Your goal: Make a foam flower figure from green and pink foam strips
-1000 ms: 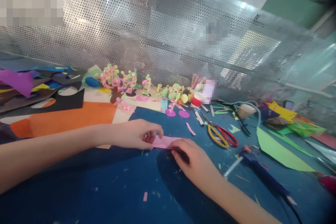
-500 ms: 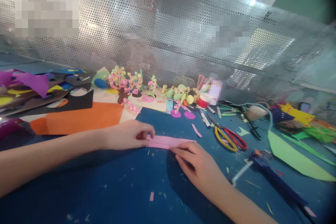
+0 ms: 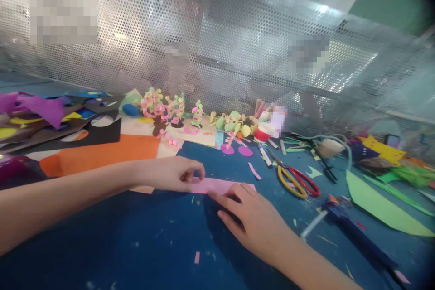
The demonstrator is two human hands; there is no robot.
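Observation:
A pink paper strip [image 3: 217, 185] lies flat on the blue table [image 3: 142, 244] in the middle of the view. My left hand [image 3: 173, 174] pinches the strip's left end, thumb and fingers closed on it. My right hand [image 3: 251, 217] rests over the strip's right part, its fingers stretched out and pressing on the paper's near edge. Both forearms reach in from the bottom and left.
Yellow and red scissors [image 3: 297, 180] and a blue glue gun [image 3: 343, 215] lie right of my hands. An orange sheet [image 3: 98, 154] and dark paper scraps lie at the left. Small curled-paper figures [image 3: 163, 108] stand at the back before a perforated metal screen [image 3: 217, 45]. A green sheet [image 3: 377, 204] lies far right.
My right hand has slid left along the pink strip, its fingers now stretched out over the paper. My left hand stays pinched on the left end. The camera shifted slightly.

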